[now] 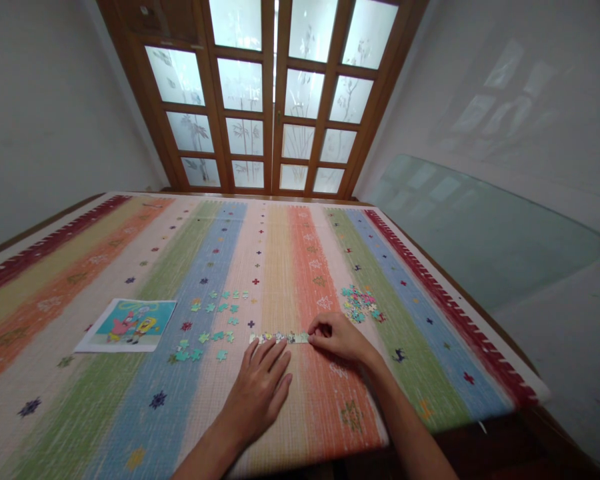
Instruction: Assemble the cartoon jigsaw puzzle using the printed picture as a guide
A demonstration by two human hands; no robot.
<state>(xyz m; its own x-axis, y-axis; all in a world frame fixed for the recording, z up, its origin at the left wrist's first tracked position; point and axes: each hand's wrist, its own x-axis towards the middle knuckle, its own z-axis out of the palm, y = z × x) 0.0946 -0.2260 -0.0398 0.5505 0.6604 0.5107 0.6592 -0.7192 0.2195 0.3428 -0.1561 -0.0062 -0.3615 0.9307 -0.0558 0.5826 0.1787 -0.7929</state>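
Observation:
A narrow row of joined jigsaw puzzle pieces [294,338] lies crosswise on the striped cloth in front of me. My left hand [264,380] rests flat with its fingers stretched out, the fingertips touching the row from the near side. At the row's right end, my right hand [336,335] pinches thumb and forefinger on a puzzle piece, mostly covered by the fingers. Loose teal puzzle pieces [222,355] are spread out left of the row. A heap of mixed-colour pieces [360,303] sits beyond my right hand, to the right.
A printed cartoon picture [130,325] lies flat on the left, beside the loose pieces. The striped tablecloth [280,267] covers the wide table. Wooden doors with frosted panes [247,137] stand at the far end. A glass sheet [480,227] is against the right wall.

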